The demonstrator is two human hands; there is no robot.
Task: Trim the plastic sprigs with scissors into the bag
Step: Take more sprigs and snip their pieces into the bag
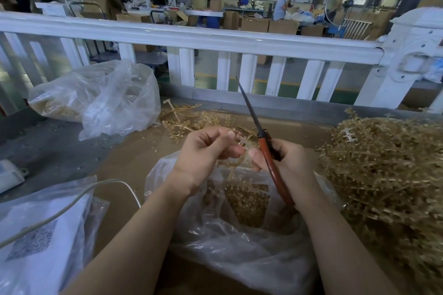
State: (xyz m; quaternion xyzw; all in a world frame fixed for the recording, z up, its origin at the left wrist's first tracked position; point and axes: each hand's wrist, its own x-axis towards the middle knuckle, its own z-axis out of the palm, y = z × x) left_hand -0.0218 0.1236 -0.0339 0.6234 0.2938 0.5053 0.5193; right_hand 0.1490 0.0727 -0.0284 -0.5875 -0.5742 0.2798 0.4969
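Note:
My left hand [206, 151] pinches a thin golden plastic sprig [241, 145] above the open clear bag [239, 242]. My right hand [285, 163] grips red-handled scissors [268, 153], whose dark blades are closed and point up and away toward the railing. Its fingertips also touch the sprig. The bag below holds several trimmed golden pieces [249, 201]. A strand of the sprig hangs down into the bag's mouth.
A big heap of golden sprigs [388, 175] fills the right. More sprigs [191, 117] lie behind my hands. A clear bag [103, 100] sits far left, a white packet [43, 235] and cable [72, 203] near left. White railing [215, 40] borders the far edge.

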